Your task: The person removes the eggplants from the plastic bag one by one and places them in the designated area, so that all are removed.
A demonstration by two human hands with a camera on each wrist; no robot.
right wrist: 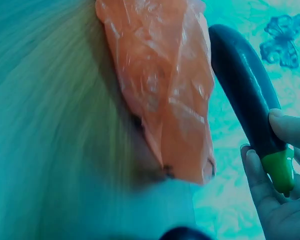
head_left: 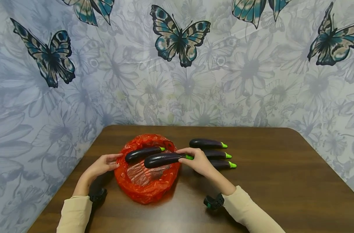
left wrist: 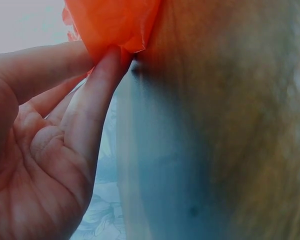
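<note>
- The left hand (head_left: 102,165) is at the left rim of the red plastic bag (head_left: 147,187); in the left wrist view its thumb and forefinger pinch a fold of the orange-red film, so this grip is closed on the bag's edge and keeps the mouth spread wide on the tabletop (head_left: 281,181).
- 1 dark eggplant (head_left: 143,153) already lies across the bag's opening, green stem to the right.
- A 2nd eggplant (head_left: 164,159) sits just in front of it, over the bag's mouth, held at its green stem end by the right hand (head_left: 198,160); thumb and fingers close around that end, as the right wrist view shows.
- Judged from this, the step in hand is loading eggplants into the bag, with the 2nd about to be set in.
- The next move calls for lowering it inside the rim and loosening the fingers, while the left pinch holds the bag steady.
- 3 more eggplants (head_left: 207,143) lie in a row right of the bag, partly behind the right hand.
</note>
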